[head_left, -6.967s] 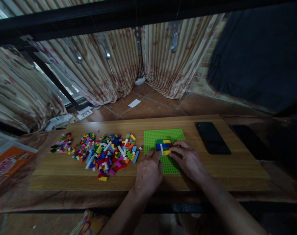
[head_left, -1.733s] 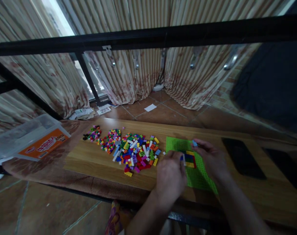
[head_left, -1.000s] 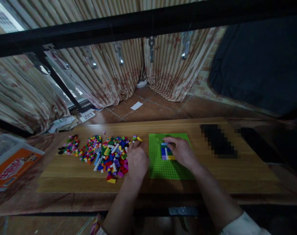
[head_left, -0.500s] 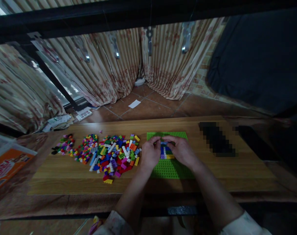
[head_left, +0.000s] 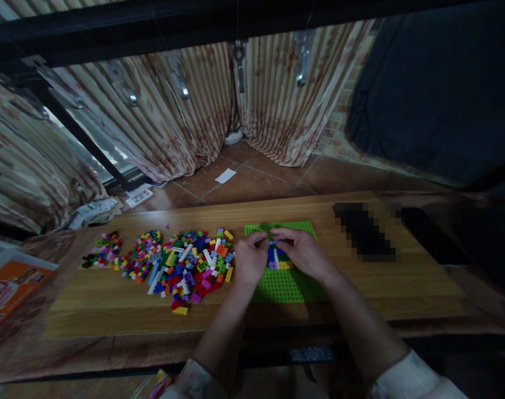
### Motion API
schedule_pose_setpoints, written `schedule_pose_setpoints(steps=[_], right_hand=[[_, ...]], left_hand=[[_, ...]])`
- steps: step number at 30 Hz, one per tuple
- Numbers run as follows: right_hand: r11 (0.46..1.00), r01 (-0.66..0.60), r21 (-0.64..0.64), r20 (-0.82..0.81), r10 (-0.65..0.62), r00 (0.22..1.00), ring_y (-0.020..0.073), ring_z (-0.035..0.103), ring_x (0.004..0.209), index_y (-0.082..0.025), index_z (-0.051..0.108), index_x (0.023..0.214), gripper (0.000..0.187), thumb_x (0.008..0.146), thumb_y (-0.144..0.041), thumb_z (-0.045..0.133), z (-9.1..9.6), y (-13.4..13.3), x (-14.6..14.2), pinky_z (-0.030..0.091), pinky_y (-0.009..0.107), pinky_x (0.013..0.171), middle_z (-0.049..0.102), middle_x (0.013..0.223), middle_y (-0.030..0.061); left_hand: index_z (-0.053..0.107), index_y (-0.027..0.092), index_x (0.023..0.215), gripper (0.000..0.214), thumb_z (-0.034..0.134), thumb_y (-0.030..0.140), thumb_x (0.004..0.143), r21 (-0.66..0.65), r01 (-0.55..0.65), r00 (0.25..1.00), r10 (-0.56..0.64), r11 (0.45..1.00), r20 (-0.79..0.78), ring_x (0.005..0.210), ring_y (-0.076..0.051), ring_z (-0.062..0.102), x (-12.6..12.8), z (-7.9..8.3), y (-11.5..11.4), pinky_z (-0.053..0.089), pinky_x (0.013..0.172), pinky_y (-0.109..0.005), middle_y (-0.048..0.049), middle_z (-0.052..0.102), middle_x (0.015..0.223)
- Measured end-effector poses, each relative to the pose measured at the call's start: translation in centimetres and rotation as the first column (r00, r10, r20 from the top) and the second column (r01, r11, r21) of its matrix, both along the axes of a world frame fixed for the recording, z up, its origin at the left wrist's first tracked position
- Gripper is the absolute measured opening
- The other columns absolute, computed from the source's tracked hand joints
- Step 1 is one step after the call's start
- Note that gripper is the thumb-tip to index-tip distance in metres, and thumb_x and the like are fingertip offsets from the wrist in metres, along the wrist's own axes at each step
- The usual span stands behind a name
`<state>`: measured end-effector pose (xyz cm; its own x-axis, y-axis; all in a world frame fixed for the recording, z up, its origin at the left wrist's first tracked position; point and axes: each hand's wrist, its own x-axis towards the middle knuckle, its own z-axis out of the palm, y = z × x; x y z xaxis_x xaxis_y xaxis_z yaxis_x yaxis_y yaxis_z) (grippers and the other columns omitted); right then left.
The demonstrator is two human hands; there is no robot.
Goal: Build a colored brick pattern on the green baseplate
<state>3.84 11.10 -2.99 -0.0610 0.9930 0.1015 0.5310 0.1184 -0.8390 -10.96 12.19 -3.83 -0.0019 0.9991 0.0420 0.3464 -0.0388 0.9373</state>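
Note:
A green studded baseplate (head_left: 289,285) lies on the wooden board under both hands. Joined toy bricks (head_left: 276,257) in blue, white, purple and yellow sit on its middle. My left hand (head_left: 252,257) is at their left side, its fingers bent and drawn together at the far edge of the bricks. Opposite it, my right hand (head_left: 304,252) reaches over from the right, fingers curled toward the same spot. The fingertips nearly meet, and they hide whatever small piece may be between them.
Left of the baseplate spreads a pile of loose multicoloured bricks (head_left: 194,266), with smaller heaps (head_left: 146,252) further left. Dark flat objects, one pixelated (head_left: 366,233) and one plain (head_left: 433,235), lie to the right. An orange-labelled clear box (head_left: 15,285) stands at far left.
The whole view has shifted slightly, so everything sits a bit further left. Both hands stay over the far edge of the joined bricks, with only slight finger movement.

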Motion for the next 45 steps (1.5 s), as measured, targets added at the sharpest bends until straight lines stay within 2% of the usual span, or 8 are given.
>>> schedule_pose_setpoints(steps=[6, 20, 30, 34, 37, 40, 43, 45], right_hand=[[0.991, 0.124, 0.040, -0.050, -0.122, 0.991, 0.0205, 0.069, 0.099, -0.024, 0.073, 0.103, 0.024, 0.085, -0.026, 0.056, -0.3, 0.4, 1.5, 0.051, 0.039, 0.093, 0.074, 0.106, 0.0050], [0.982, 0.158, -0.099, -0.264, -0.179, 0.948, 0.0195, 0.070, 0.077, -0.021, 0.076, 0.083, 0.017, 0.069, -0.027, 0.067, -1.7, 0.9, 0.9, 0.055, 0.035, 0.077, 0.077, 0.084, 0.0048], [0.986, 0.131, -0.101, -0.162, -0.147, 0.976, 0.0210, 0.070, 0.077, -0.022, 0.076, 0.079, 0.016, 0.070, -0.027, 0.065, -1.4, 1.0, 1.2, 0.054, 0.036, 0.077, 0.077, 0.083, 0.0046], [0.991, 0.114, -0.076, -0.120, -0.122, 0.985, 0.0225, 0.071, 0.083, -0.023, 0.077, 0.082, 0.018, 0.072, -0.032, 0.065, -1.4, 0.8, 1.4, 0.054, 0.039, 0.082, 0.077, 0.087, 0.0045], [0.992, 0.116, -0.045, -0.060, -0.118, 0.991, 0.0236, 0.070, 0.090, -0.023, 0.076, 0.089, 0.023, 0.076, -0.036, 0.062, -1.5, 0.7, 1.9, 0.052, 0.041, 0.087, 0.076, 0.095, 0.0048], [0.985, 0.166, -0.044, 0.019, -0.165, 0.986, 0.0256, 0.070, 0.093, -0.024, 0.075, 0.093, 0.029, 0.079, -0.043, 0.059, -0.9, 0.8, 2.3, 0.052, 0.042, 0.087, 0.076, 0.098, 0.0057], [0.962, 0.261, -0.076, 0.113, -0.252, 0.961, 0.0280, 0.069, 0.095, -0.024, 0.075, 0.093, 0.032, 0.079, -0.047, 0.058, 0.3, 0.6, 2.3, 0.051, 0.043, 0.088, 0.076, 0.097, 0.0073], [0.965, 0.250, -0.082, 0.157, -0.236, 0.959, 0.0283, 0.069, 0.097, -0.024, 0.075, 0.095, 0.033, 0.080, -0.048, 0.057, 1.2, 0.2, 2.2, 0.051, 0.041, 0.088, 0.076, 0.101, 0.0082]], left_hand=[[0.073, 0.016, 0.088, 0.016, 0.063, 0.008, 0.079, -0.013, -0.017, 1.000, 0.017, 1.000, -0.003, 0.084, -0.015, 0.071, 0.1, 0.3, -0.1, 0.055, 0.083, -0.027, -0.0046, 0.076, 0.091], [0.073, 0.016, 0.085, 0.016, 0.064, 0.007, 0.075, -0.043, -0.024, 0.997, 0.027, 0.999, 0.067, 0.081, -0.016, 0.071, 0.1, -0.4, 0.5, 0.056, 0.080, -0.027, -0.0048, 0.076, 0.088], [0.073, 0.016, 0.081, 0.017, 0.064, 0.005, 0.074, -0.064, -0.032, 0.997, 0.036, 0.997, 0.072, 0.079, -0.015, 0.071, 0.2, -0.6, 0.6, 0.056, 0.077, -0.026, -0.0040, 0.076, 0.084], [0.072, 0.017, 0.088, 0.019, 0.062, 0.006, 0.077, -0.033, -0.037, 0.998, 0.039, 0.999, 0.054, 0.084, -0.016, 0.071, 0.3, -0.5, 0.0, 0.056, 0.082, -0.027, -0.0053, 0.076, 0.091], [0.070, 0.017, 0.100, 0.022, 0.058, 0.011, 0.083, 0.015, -0.059, 0.997, 0.060, 0.998, -0.038, 0.094, -0.018, 0.069, 0.5, 0.4, -0.9, 0.054, 0.089, -0.031, -0.0078, 0.074, 0.100], [0.067, 0.019, 0.109, 0.026, 0.056, 0.016, 0.086, 0.042, -0.074, 0.987, 0.080, 0.996, -0.143, 0.097, -0.020, 0.068, -0.1, 2.2, -1.8, 0.052, 0.092, -0.033, -0.0084, 0.072, 0.109], [0.065, 0.020, 0.114, 0.030, 0.056, 0.016, 0.086, 0.097, -0.094, 0.973, 0.112, 0.991, -0.202, 0.095, -0.019, 0.068, -2.3, 4.2, -2.5, 0.052, 0.090, -0.030, -0.0078, 0.070, 0.114], [0.067, 0.020, 0.110, 0.028, 0.055, 0.015, 0.085, 0.108, -0.170, 0.945, 0.193, 0.979, -0.263, 0.092, -0.018, 0.068, -4.8, 5.2, -2.7, 0.052, 0.086, -0.028, -0.0076, 0.071, 0.108]])
